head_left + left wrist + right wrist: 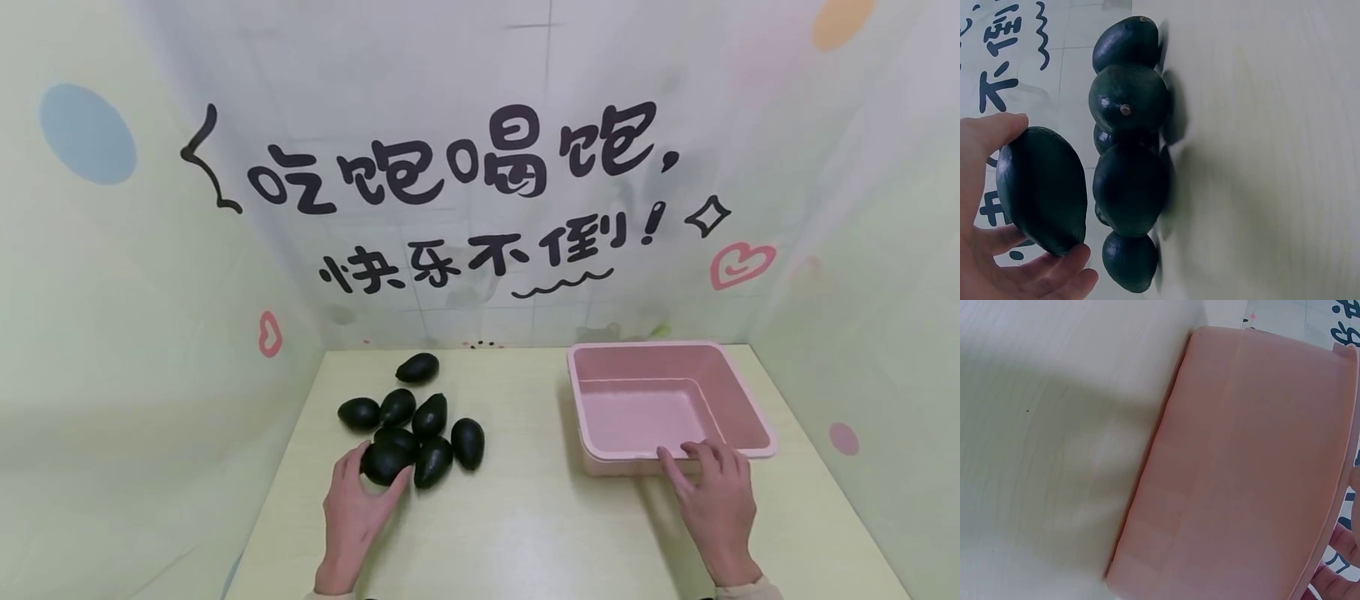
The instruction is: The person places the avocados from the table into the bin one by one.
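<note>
A dark green avocado [385,463] is in my left hand [356,507], gripped between thumb and fingers. The left wrist view shows this avocado [1042,190] raised off the table, beside the other ones. Several more avocados [431,415] lie loosely grouped just beyond and to the right of that hand. On the right side, my right hand [717,498] holds the near rim of a pink plastic bin [615,467], fingers bent over the edge. The right wrist view is mostly the bin's outer wall [1235,462], with some fingertips [1338,584] beyond its rim.
The pale wooden table [517,525] shows between the avocados and the bin. A printed backdrop [480,317] with black lettering rises behind the table, and cloth walls stand at both sides. One avocado [417,367] sits apart towards the back.
</note>
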Action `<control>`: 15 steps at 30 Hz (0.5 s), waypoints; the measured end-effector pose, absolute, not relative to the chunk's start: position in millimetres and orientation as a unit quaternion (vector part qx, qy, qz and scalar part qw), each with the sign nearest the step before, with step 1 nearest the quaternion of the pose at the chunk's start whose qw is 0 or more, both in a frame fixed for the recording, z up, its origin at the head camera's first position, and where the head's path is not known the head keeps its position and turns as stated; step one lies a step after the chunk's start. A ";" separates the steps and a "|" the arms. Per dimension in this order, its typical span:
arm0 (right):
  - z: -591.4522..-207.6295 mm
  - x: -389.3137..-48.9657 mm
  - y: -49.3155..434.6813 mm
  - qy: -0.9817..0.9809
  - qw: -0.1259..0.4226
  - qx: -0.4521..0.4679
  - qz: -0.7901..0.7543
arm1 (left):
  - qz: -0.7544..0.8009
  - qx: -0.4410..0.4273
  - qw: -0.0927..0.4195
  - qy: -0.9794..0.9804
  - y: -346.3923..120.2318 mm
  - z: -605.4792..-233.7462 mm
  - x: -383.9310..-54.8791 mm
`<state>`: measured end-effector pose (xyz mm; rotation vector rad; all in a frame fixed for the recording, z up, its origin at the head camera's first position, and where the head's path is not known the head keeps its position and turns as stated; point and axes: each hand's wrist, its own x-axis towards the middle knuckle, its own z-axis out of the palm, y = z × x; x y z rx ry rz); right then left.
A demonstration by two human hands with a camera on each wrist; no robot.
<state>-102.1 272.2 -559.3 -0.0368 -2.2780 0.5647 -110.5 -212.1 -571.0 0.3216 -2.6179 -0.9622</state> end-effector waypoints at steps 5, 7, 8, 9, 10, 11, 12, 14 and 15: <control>-558.3 -101.6 271.2 -0.897 0.382 -0.015 0.221 | -0.346 0.113 0.158 -0.918 -211.1 -566.5 -110.1; -557.8 -101.2 270.5 -0.899 0.378 -0.016 0.222 | -0.348 0.114 0.157 -0.917 -211.1 -565.4 -110.1; -557.6 -100.9 270.2 -0.899 0.376 -0.017 0.222 | -0.349 0.115 0.157 -0.917 -211.4 -565.2 -110.3; -557.6 -100.7 270.0 -0.900 0.376 -0.018 0.222 | -0.349 0.115 0.157 -0.917 -211.6 -564.8 -110.4; -557.4 -100.4 269.8 -0.900 0.375 -0.018 0.223 | -0.348 0.115 0.158 -0.917 -211.9 -564.4 -110.8; -557.3 -100.3 269.7 -0.899 0.376 -0.018 0.223 | -0.349 0.114 0.159 -0.917 -212.3 -563.9 -111.0; -557.1 -100.2 269.7 -0.899 0.376 -0.017 0.223 | -0.349 0.113 0.160 -0.916 -212.7 -563.6 -111.4; -557.0 -100.3 269.8 -0.898 0.379 -0.017 0.223 | -0.350 0.110 0.163 -0.916 -213.5 -562.9 -112.3; -557.1 -100.5 269.9 -0.897 0.380 -0.016 0.223 | -0.351 0.109 0.164 -0.916 -213.7 -562.4 -112.6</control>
